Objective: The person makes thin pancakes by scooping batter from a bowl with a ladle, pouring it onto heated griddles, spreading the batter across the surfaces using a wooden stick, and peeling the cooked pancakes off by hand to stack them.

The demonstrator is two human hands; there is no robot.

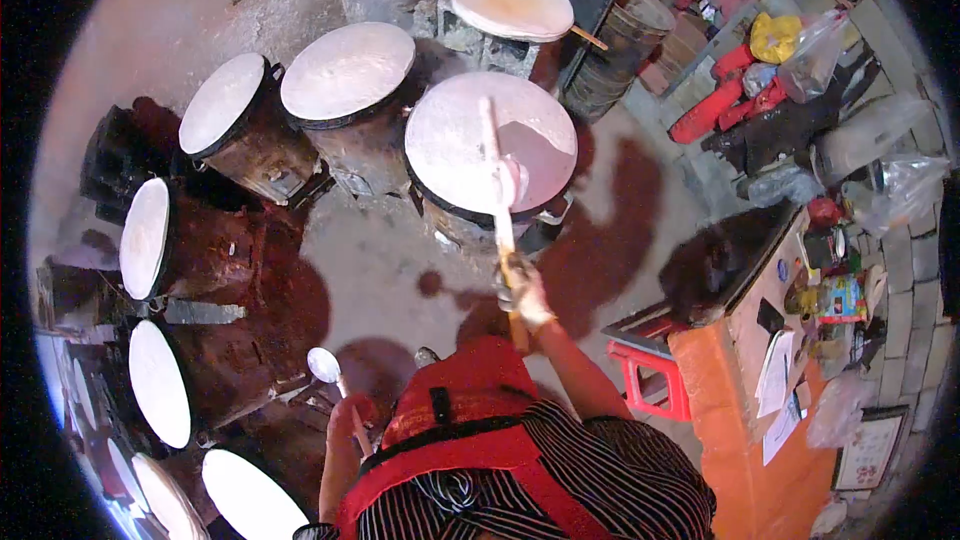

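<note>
My right hand [528, 298], which looks gloved, is closed around the handle of a long wooden stick [491, 155]. The stick reaches forward over a round pale-topped barrel stove [450, 130]; I cannot tell whether it touches the top. A greyish-pink patch, perhaps shadow, covers part of that top's right side. My left hand [350, 412], low beside my red apron [465, 390], is wrapped around the handle of a ladle [323, 365] with a round white head.
Several more pale-topped barrels, including one [348, 70] at the back and one [160, 383] at left, curve around me. A round board [513, 5] rests on blocks. At right stand a red stool [650, 380] and an orange-sided table [730, 410] bearing papers.
</note>
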